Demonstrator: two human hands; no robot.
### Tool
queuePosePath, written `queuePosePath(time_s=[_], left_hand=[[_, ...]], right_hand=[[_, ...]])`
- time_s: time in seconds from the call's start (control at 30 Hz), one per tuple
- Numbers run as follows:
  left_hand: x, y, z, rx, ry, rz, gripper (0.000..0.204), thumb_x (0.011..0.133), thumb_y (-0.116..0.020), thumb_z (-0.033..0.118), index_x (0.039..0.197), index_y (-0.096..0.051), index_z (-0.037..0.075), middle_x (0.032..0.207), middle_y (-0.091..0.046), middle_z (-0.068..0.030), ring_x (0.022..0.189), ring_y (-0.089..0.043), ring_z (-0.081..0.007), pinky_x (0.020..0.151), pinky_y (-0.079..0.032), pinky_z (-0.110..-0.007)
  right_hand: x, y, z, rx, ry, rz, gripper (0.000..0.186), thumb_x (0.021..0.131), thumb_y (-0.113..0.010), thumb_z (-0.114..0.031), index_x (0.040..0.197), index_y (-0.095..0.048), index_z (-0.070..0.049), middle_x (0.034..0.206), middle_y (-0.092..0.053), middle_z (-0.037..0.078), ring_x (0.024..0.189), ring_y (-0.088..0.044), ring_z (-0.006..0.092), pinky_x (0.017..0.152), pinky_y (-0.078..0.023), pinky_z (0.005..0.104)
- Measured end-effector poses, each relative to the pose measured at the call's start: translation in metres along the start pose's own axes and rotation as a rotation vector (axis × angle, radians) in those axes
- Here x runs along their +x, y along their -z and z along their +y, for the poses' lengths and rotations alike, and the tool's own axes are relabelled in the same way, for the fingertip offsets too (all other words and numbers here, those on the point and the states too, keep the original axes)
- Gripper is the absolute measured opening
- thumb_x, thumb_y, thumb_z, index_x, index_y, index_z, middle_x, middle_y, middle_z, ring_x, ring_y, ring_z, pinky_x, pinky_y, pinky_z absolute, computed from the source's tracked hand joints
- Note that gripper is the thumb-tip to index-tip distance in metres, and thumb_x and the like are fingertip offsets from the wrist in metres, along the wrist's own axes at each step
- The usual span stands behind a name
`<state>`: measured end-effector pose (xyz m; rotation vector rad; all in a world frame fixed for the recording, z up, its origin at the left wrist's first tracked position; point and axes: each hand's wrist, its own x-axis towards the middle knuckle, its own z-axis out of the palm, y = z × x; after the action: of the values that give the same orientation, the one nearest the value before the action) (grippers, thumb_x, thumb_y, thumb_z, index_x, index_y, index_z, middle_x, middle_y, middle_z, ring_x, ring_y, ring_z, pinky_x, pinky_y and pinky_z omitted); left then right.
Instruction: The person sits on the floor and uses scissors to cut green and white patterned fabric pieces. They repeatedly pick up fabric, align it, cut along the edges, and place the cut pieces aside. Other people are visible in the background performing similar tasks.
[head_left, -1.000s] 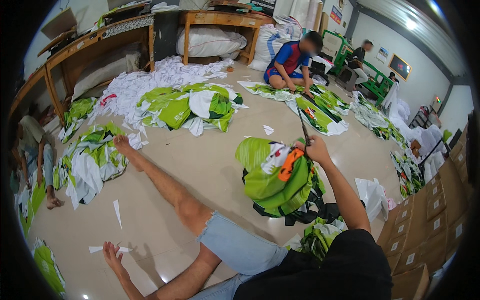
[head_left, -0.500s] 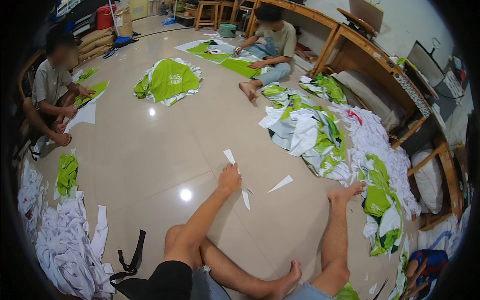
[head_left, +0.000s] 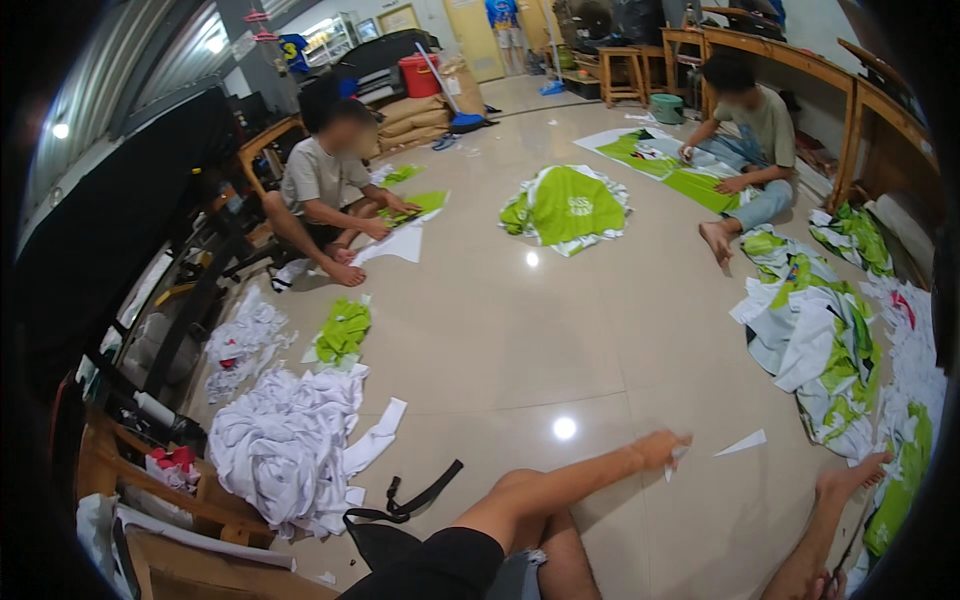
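My left hand [head_left: 660,450] reaches out low over the floor, slightly blurred, with its fingers bent round a white scrap [head_left: 676,458]. Another narrow white triangle [head_left: 740,442] lies on the tiles to its right. At the lower right edge, my right hand [head_left: 830,582] is partly cut off, closed on dark scissors [head_left: 848,548], near my bare leg and a heap of green and white fabric [head_left: 900,480]. A black strap [head_left: 420,495] lies beside my left arm.
One seated person [head_left: 320,190] works on fabric at the left, another [head_left: 760,140] at the right. Between them sits a green fabric heap [head_left: 560,205]. White fabric piles [head_left: 285,440] lie front left beside cardboard [head_left: 180,565]. Wooden tables [head_left: 840,70] line the right wall.
My view has swung to the left. My left hand went from raised, spread fingers down to white scraps, closing on one. My right hand with scissors has dropped toward the lower edge.
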<state>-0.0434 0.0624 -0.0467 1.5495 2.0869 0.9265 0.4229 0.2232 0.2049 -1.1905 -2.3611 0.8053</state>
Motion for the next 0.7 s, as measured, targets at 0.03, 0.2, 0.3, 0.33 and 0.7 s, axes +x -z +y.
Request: queuePosePath(time_s=[0.03, 0.2, 0.3, 0.33, 0.7], left_hand=[[-0.013, -0.005, 0.002, 0.211, -0.019, -0.181, 0.016, 0.077, -0.066, 0.001, 0.094, -0.068, 0.0, 0.082, -0.067, -0.0185, 0.088, -0.066, -0.0401, 0.08, -0.054, -0.046], [-0.02, -0.042, -0.005, 0.257, -0.056, -0.139, 0.013, 0.075, -0.071, 0.003, 0.087, -0.073, 0.0, 0.091, -0.068, -0.0208, 0.093, -0.066, -0.0391, 0.081, -0.056, -0.045], [0.019, -0.016, 0.032, 0.342, 0.121, -0.211, 0.018, 0.075, -0.072, -0.001, 0.092, -0.071, -0.005, 0.108, -0.065, -0.0211, 0.103, -0.065, -0.0356, 0.086, -0.057, -0.04], [0.03, -0.017, 0.043, 0.342, 0.133, -0.204, 0.021, 0.075, -0.073, 0.0, 0.096, -0.07, -0.005, 0.114, -0.063, -0.0216, 0.104, -0.064, -0.0353, 0.086, -0.057, -0.04], [0.101, -0.059, 0.081, 0.276, 0.02, -0.197, 0.021, 0.083, -0.063, -0.002, 0.104, -0.064, -0.005, 0.119, -0.059, -0.0161, 0.113, -0.059, -0.033, 0.091, -0.056, -0.04]], right_hand=[[0.001, -0.002, -0.014, -0.095, 0.056, -0.099, 0.035, 0.092, -0.061, -0.025, 0.113, -0.063, 0.003, 0.105, -0.068, 0.02, 0.097, -0.066, 0.0334, 0.082, -0.055, 0.0408], [0.008, 0.0, -0.051, -0.341, -0.042, -0.353, 0.045, 0.089, -0.069, -0.042, 0.113, -0.068, -0.004, 0.103, -0.071, 0.017, 0.095, -0.066, 0.0356, 0.082, -0.051, 0.0424], [-0.002, 0.006, -0.039, -0.203, -0.021, -0.345, 0.041, 0.089, -0.07, -0.034, 0.116, -0.066, -0.003, 0.105, -0.069, 0.019, 0.099, -0.064, 0.0361, 0.085, -0.05, 0.0421], [-0.002, 0.005, -0.037, -0.209, -0.018, -0.321, 0.042, 0.089, -0.07, -0.033, 0.116, -0.066, -0.002, 0.106, -0.069, 0.02, 0.099, -0.064, 0.036, 0.086, -0.05, 0.0419], [-0.003, -0.004, -0.02, -0.01, -0.102, -0.233, 0.053, 0.085, -0.077, -0.027, 0.123, -0.06, 0.006, 0.115, -0.065, 0.023, 0.103, -0.061, 0.0344, 0.091, -0.049, 0.0408]])
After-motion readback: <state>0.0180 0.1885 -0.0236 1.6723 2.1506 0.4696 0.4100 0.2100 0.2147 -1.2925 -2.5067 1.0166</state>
